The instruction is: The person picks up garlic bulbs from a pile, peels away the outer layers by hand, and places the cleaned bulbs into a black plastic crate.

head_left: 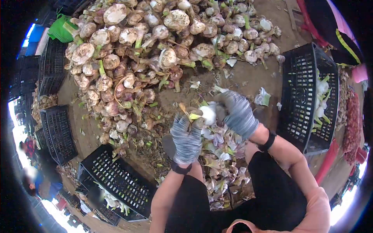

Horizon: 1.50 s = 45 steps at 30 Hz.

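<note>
My left hand (186, 138), in a grey knit glove, grips a garlic bulb (209, 115) by its short green stem. The bulb's white, peeled side faces right, and a brown dry strip of skin sticks up by my thumb. Against the bulb's right side is my right hand (240, 115), gloved the same way, fingers curled and smeared by motion. Whatever lies in those fingers is hidden. Loose garlic skins (219, 139) lie on the ground beneath both hands.
A large heap of unpeeled garlic (128, 58) spreads ahead and left. Black crates holding peeled garlic stand at right (297, 97) and lower left (120, 176). More black crates (58, 134) line the left. At upper right is part of another person (342, 35).
</note>
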Available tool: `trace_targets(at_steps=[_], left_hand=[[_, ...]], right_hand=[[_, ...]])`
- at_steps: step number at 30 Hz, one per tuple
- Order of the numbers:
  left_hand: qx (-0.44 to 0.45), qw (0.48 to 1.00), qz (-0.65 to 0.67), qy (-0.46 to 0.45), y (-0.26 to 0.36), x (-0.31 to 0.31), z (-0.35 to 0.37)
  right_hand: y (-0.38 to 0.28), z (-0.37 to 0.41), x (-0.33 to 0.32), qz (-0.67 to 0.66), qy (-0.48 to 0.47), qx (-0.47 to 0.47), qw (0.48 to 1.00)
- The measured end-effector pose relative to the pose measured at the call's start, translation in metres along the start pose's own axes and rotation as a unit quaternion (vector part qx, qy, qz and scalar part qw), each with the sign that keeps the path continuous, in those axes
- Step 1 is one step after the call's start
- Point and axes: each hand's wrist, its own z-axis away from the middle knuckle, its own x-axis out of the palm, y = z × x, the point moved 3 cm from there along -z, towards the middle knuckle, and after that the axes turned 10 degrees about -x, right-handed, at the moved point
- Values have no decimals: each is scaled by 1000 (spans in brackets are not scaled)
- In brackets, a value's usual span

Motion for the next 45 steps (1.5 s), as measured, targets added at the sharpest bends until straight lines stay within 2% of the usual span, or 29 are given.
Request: trace_targets(at_steps=[2, 3, 6, 7, 9, 10, 11, 14, 15, 17, 20, 21, 22, 23, 24, 26, 28, 30, 31, 32, 33, 34, 35, 38, 39, 41, 42, 44, 45], left_hand=[[-89, 993, 65, -48, 0, 2, 2], [-191, 967, 155, -72, -16, 3, 6], [-259, 865, 412, -121, -14, 11, 4], [-261, 832, 467, -148, -27, 10, 5], [-293, 800, 497, -165, -25, 9, 3], [-308, 783, 512, -173, -24, 8, 3], [-238, 851, 435, -176, -19, 8, 2], [-341, 737, 576, -99, -44, 3, 2], [-396, 703, 589, -52, -55, 0, 3], [-382, 699, 603, -51, -47, -20, 7], [-291, 659, 693, -12, -10, -74, 26], [-238, 637, 733, -12, 12, -95, 34], [-196, 563, 801, 60, 9, -123, 45], [-104, 520, 845, 68, 14, -151, 59], [-2, 523, 851, 38, 19, -181, 74], [229, 633, 738, -49, 35, -229, 104], [217, 666, 714, 15, 38, -229, 119], [140, 736, 662, -16, 8, -227, 105], [-10, 766, 639, 70, -11, -222, 96], [-103, 904, 394, 126, -27, -213, 79], [-186, 961, 114, 171, -45, -202, 60], [-153, 967, -105, 172, -65, -189, 45], [-113, 926, -320, 164, -86, -179, 30], [6, 838, -525, 148, -138, -163, -14], [8, 861, -488, 141, -142, -160, -19], [11, 902, -412, 124, -132, -150, -25], [-39, 944, -317, 84, -130, -142, -23], [-135, 985, -110, -11, -79, -96, -19], [-145, 981, -124, -22, -90, -82, -19]], right_hand=[[29, 12, 7, 11, -21, 108, 994], [35, 16, 14, 51, -120, 72, 989], [26, 22, 15, -72, -191, -1, 979], [17, 21, 10, -163, -222, -31, 961], [3, 23, -6, -355, -276, 21, 893], [0, 23, -7, -457, -251, 30, 853], [-5, 22, -9, -553, -228, 39, 800], [13, 12, -8, -343, -182, 35, 921], [15, 12, -2, -207, -210, 16, 955], [16, 12, 12, 71, -251, -31, 965], [29, 27, 26, 42, -222, -64, 972], [22, 24, 22, 9, -259, 4, 966], [21, 25, 23, 21, -270, 3, 963], [24, 27, 23, 33, -278, 3, 960], [25, 29, 24, 46, -287, 5, 957], [27, 29, 26, 17, -289, 16, 957], [37, 36, 34, 27, -291, -3, 956], [40, 37, 35, 38, -299, 3, 954], [36, 34, 34, 40, -309, 8, 950], [34, 33, 34, 42, -318, 13, 947], [35, 33, 35, 37, -311, 2, 950], [37, 33, 38, 33, -302, -9, 953], [38, 34, 39, 28, -294, -19, 955], [33, 30, 45, -48, -294, 39, 954], [35, 29, 49, -40, -349, 109, 930], [26, 23, 53, -181, -292, 170, 924], [23, 20, 54, -249, -259, 198, 912], [23, 15, 58, -249, -210, 169, 930], [20, 12, 60, -257, -198, 192, 926]])
